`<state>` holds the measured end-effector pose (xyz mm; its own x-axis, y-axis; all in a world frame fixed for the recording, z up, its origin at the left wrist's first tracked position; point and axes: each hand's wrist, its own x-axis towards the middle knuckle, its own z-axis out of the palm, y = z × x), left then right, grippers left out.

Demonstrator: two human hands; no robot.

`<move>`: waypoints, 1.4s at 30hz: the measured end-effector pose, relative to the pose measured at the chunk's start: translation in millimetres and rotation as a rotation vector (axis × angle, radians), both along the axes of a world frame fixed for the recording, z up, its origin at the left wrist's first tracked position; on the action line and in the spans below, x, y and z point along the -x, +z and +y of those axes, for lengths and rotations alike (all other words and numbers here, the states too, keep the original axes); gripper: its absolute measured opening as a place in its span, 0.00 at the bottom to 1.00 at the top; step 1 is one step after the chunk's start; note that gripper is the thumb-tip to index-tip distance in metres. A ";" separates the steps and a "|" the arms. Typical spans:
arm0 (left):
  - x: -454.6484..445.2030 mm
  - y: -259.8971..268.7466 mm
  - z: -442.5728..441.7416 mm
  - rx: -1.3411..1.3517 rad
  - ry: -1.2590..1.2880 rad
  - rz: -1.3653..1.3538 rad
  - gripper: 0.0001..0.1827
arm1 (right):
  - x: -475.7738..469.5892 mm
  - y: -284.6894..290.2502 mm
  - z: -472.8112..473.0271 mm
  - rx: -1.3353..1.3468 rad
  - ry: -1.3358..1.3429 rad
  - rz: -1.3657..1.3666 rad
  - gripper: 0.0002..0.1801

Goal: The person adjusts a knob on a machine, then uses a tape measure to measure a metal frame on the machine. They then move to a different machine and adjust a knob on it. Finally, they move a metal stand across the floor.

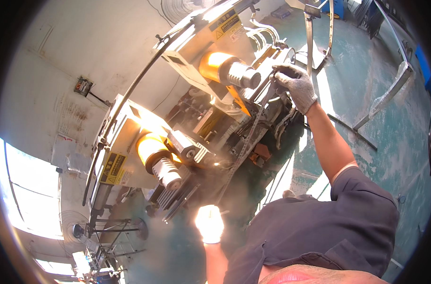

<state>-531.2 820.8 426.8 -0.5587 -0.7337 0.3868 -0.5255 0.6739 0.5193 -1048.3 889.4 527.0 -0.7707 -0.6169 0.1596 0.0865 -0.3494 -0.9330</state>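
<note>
My right hand (294, 85), in a pale knitted work glove, is raised at the upper right. Its thumb and fingers pinch one end of a long, thin strip (250, 136). The strip slants down in front of a machine to my left hand (210, 224), which is closed around its lower end; strong glare hides the fingers. Beside the strip stand two yellow cylinders, an upper one (212, 67) and a lower one (148, 148), with ribbed metal ends, on pale machine housings. A metal block (181, 143) sits between them. Haze hangs near the machine's middle.
A dark bar (137, 76) runs along the machine housings. Cables and hoses (263, 32) hang at its upper end. Metal frame legs (387, 96) stand on the green floor to the right. Fans (181, 9) stand by the wall, and an orange block (261, 154) lies below the machine.
</note>
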 end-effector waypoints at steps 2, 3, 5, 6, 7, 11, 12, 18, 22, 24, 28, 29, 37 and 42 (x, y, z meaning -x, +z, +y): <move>1.6 17.6 0.3 0.032 0.006 -0.065 0.03 | 12.0 -18.7 -4.1 0.004 -0.011 -0.041 0.14; 0.2 21.0 0.2 0.029 0.023 -0.086 0.03 | 15.4 -27.9 -6.4 0.048 -0.017 -0.032 0.14; 0.6 26.1 -1.0 0.038 0.063 -0.048 0.05 | 21.5 -42.4 -7.0 -0.055 -0.044 0.137 0.14; 2.0 28.0 2.3 -0.065 0.121 -0.001 0.05 | 22.0 -47.5 -6.9 -0.064 -0.033 0.113 0.14; 3.8 31.1 3.5 -0.167 0.183 0.044 0.05 | 22.8 -51.0 -8.3 -0.072 -0.021 0.089 0.14; -1.1 48.1 6.7 -0.247 0.177 -0.003 0.02 | 15.2 -58.4 -15.8 -0.168 -0.002 0.072 0.14; -4.3 49.9 5.1 -0.254 0.183 0.001 0.03 | 12.1 -57.9 -17.6 -0.195 -0.015 0.114 0.13; -16.2 58.9 -16.1 -0.163 0.167 -0.032 0.03 | 14.4 -67.9 -42.1 -0.123 0.018 0.077 0.13; -7.0 74.2 -26.7 -0.088 0.224 -0.127 0.05 | 15.1 -65.9 -54.5 -0.160 -0.024 0.050 0.14; -7.7 79.0 -33.0 -0.055 0.201 -0.127 0.06 | 13.0 -65.8 -57.0 -0.187 -0.048 0.064 0.15; -8.2 91.5 -45.2 -0.084 0.217 -0.147 0.07 | 5.6 -67.2 -61.0 -0.174 -0.118 0.026 0.13; -6.9 95.5 -47.0 -0.082 0.217 -0.148 0.08 | 3.3 -65.9 -61.7 -0.171 -0.142 0.033 0.12; 0.4 103.9 -63.9 -0.088 0.225 -0.160 0.08 | 11.2 -82.4 -78.3 -0.118 -0.265 0.093 0.12; -9.4 99.5 -70.4 -0.029 0.154 -0.128 0.07 | 17.6 -102.6 -95.3 -0.298 -0.395 0.279 0.14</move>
<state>-521.8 750.4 526.3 -0.4821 -0.8242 0.2970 -0.6843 0.5659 0.4598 -1065.9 794.1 424.3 -0.9056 -0.3400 0.2535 -0.2614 -0.0232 -0.9650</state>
